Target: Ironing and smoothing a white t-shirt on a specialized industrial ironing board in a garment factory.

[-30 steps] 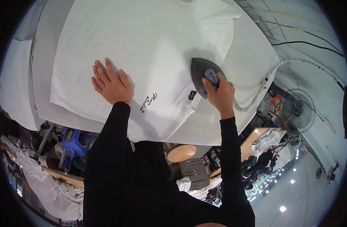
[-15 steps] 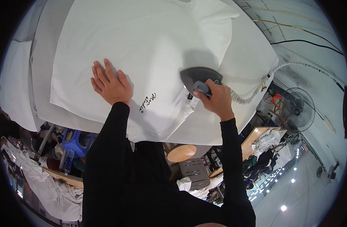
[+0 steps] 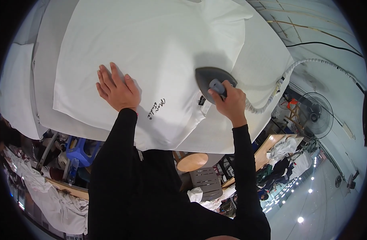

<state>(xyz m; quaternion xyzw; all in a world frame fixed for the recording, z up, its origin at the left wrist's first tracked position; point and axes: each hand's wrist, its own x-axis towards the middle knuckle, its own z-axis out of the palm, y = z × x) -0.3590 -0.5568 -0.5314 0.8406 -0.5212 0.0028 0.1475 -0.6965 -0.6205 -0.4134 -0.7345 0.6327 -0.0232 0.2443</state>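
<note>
A white T-shirt [image 3: 151,52] lies spread over a white-covered table [image 3: 215,140], with small dark lettering near its lower middle. My right hand [image 3: 231,105] grips the handle of a dark grey iron [image 3: 209,75], whose pointed end faces left over the right part of the shirt. Whether the soleplate touches the cloth I cannot tell. Just below the iron, a small black label [image 3: 201,100] shows at the shirt's neck. My left hand [image 3: 119,89] rests flat on the shirt with its fingers spread, left of the lettering.
A white-wrapped hose [image 3: 257,110] runs from the iron toward the right wall. Beyond the table's right side stands a fan [image 3: 314,116]. Close to the near edge are a round wooden stool [image 3: 192,162], a brown slatted seat [image 3: 206,182] and a blue plastic stool [image 3: 82,151].
The iron in my right hand has shifted slightly to the right, uncovering more of the black label. The hose has moved with it. My left hand stays in place.
</note>
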